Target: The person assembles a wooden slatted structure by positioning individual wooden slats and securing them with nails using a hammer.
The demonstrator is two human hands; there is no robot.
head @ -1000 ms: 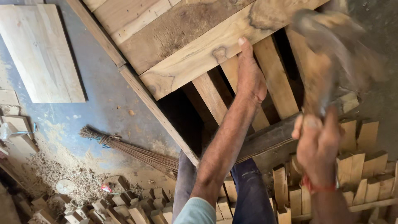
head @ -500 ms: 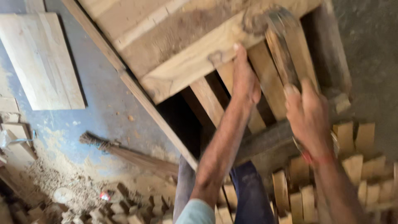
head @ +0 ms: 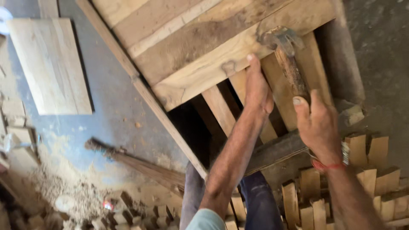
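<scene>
A big wooden frame (head: 204, 47) of rough planks is propped over the dusty floor (head: 115, 110), its slats running down toward the legs in dark trousers (head: 255, 200), so the top board lies within easy reach from above. On that pale board (head: 238, 59), scuffed and stained with a dark knot-like mark, the left hand (head: 257, 87) is laid flat, fingers stretched up against the edge, seemingly to steady it; its grip is spread and nothing is pinched. The hammer (head: 286, 55) is held head-up by the right hand (head: 317, 125), grip pressed together around the worn brown handle, the dull metal head meeting the board's edge just beside the left fingertips. Stacked small blocks (head: 362, 170) are seen at lower right, a broom (head: 140, 164) on the floor at left, a loose plank (head: 51, 64) beyond.
</scene>
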